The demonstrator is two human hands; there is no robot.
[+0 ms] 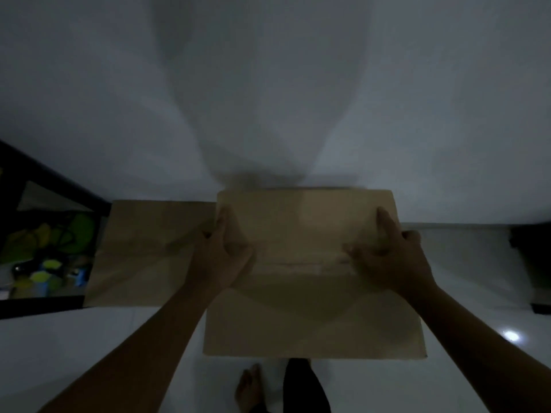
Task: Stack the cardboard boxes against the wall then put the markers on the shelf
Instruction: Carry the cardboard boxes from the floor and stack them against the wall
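A brown cardboard box (310, 317) fills the middle of the dim view, its far edge close to the white wall (268, 99). My left hand (222, 254) grips its left side and my right hand (390, 254) grips its right side, fingers curled over the top face. A second cardboard box (143, 251) sits on the floor to the left, against the wall and partly behind the held box. No markers can be made out in the dark.
A black shelf frame (59, 189) stands at the far left, holding blurred green, yellow and blue items (47, 263). A dark object (533, 263) sits at the right edge. White tiled floor (89, 338) lies below; a bare foot (249, 386) shows at the bottom.
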